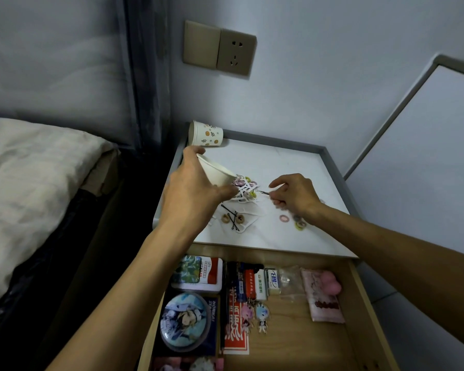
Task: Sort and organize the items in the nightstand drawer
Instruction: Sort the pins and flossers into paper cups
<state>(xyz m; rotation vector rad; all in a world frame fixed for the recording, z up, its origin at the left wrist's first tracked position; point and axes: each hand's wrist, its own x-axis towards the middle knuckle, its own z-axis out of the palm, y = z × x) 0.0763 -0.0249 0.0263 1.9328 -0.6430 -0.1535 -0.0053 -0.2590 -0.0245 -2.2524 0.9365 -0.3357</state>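
Paper cup tipped in left grip, hairpin pinched in right grip, beside hair-tie pile

A bedroom at home: a bed beside a nightstand, wall socket above, drawer of trinkets open.

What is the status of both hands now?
Left hand grips tilted white paper cup. Right hand pinches thin black hairpin beside colourful hair-ring pile. Loose pins lie nearby.
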